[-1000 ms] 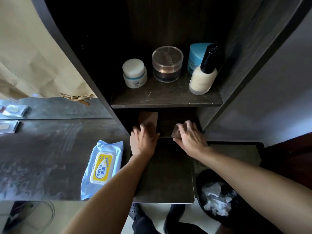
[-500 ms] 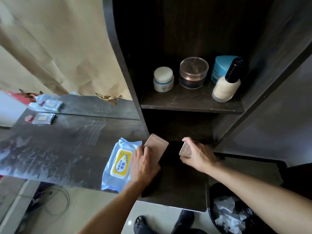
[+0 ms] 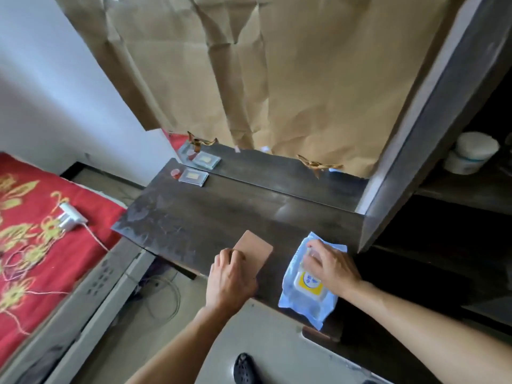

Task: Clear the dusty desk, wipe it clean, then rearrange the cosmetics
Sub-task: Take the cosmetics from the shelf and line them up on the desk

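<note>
Left grip: fingers curled over the near end of a flat pink palette, holding it; palm down.
Right grip: fingers bent round a small clear item at the fingertips; it is too blurred to tell what it is.
Pink palette: low over the worktop or flat on it, I cannot tell which; near the front edge, far end pointing away from the person.
Wipe pack: light blue with a yellow lid label, lying on the right front of the worktop, just beside the dark upright panel; the right hand is over its far half, and I cannot tell whether they touch.
Palette and pack: near each other, apart, with bare dark wood between.
Worktop surface: dark wood, with pale dusty smears on the left part.
Clear case: flat on the back left corner, with a small red round piece just beside it.
Mirror: stands along the back of the worktop, and shows the case again.
Brown paper: creased, covering most of the mirror down to a torn lower edge.
White jar: on a shelf at the far right, behind the upright panel.
Bed: at the left, under a red cover with gold embroidery; a white plug lies on it.
Floor: a black shoe below the arms.
</note>
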Demonstrator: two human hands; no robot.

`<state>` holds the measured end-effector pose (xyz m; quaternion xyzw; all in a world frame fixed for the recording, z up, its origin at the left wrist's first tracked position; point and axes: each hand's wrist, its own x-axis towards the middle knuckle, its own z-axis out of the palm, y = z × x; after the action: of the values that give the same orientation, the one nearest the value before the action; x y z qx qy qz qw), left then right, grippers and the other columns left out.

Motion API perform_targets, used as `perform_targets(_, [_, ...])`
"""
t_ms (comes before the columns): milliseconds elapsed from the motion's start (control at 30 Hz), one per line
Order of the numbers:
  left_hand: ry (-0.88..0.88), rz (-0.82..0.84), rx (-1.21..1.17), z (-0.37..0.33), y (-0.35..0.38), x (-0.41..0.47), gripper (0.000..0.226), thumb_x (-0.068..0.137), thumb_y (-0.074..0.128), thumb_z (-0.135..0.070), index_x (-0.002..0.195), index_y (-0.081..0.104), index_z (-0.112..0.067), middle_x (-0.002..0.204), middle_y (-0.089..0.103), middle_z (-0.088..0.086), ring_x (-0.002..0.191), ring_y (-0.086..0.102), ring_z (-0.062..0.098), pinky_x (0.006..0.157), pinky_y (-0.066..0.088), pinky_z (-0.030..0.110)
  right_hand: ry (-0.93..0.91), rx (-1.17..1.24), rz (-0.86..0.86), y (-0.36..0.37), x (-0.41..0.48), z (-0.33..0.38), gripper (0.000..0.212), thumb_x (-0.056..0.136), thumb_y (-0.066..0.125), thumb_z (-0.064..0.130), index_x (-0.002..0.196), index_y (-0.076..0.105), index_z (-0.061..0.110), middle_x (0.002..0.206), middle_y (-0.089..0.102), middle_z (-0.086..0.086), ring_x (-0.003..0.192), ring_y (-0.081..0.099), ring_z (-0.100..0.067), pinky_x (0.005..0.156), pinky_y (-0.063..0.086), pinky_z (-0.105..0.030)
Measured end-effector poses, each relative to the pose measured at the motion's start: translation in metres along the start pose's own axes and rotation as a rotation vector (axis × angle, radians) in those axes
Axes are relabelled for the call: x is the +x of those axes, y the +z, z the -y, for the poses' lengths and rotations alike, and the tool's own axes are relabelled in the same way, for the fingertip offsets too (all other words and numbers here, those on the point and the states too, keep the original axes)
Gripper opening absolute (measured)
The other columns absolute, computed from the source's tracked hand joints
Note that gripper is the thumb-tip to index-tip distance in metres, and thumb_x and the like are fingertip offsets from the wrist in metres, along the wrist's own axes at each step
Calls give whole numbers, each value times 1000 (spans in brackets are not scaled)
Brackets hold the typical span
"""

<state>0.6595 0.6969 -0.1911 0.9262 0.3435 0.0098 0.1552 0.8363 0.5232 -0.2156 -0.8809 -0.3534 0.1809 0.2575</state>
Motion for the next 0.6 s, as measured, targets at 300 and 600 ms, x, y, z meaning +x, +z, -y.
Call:
perform_targets(300, [-21, 31, 39, 130, -50, 49, 52, 68, 65, -42, 109, 47, -16, 115, 48, 3, 103, 47, 25, 82, 43, 32, 208, 132, -79, 73, 65, 99, 30, 95, 43, 23, 123, 52, 23, 113, 65, -7, 104, 58, -31, 80, 43, -34])
perform_targets(600, [73, 133, 115, 172, -50, 135, 54, 71, 65, -41, 114, 44, -16, 115, 46, 2, 105, 45, 25, 86, 40, 32, 405, 294, -114, 95, 138, 109, 30, 89, 53, 22, 119, 55, 22, 100, 68, -6, 92, 62, -29, 78, 47, -35])
